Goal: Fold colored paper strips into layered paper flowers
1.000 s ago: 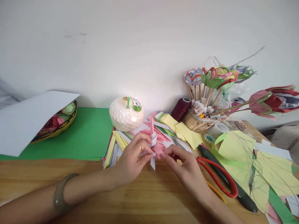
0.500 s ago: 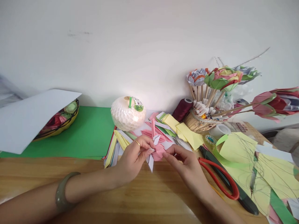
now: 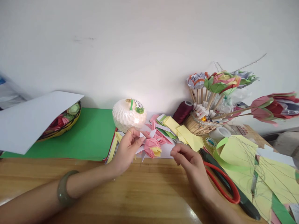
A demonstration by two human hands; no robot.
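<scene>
A paper flower (image 3: 152, 146) with pink folded petals, a yellow centre and white outer strips is pinched in my left hand (image 3: 128, 150), held over the front edge of the paper piles. Just to its right, my right hand (image 3: 185, 157) is apart from the flower, thumb and fingertips pressed together; whether something small is between them I cannot make out. Folded pink paper strips (image 3: 161, 136) lie behind the flower. Close by sit yellow paper slips (image 3: 190, 135) and green ones.
A white-wrapped coconut (image 3: 128, 115) stands behind my left hand. At right are red-handled scissors (image 3: 230, 191), a dark red thread spool (image 3: 183, 112), a basket (image 3: 198, 124) of paper flowers and loose wires over yellow sheets (image 3: 268, 168). A green sheet (image 3: 93, 133) lies left.
My right hand has let go of the flower and drawn slightly away to the right. My left hand has turned the flower, so its yellow centre now shows, and moved it a little left.
</scene>
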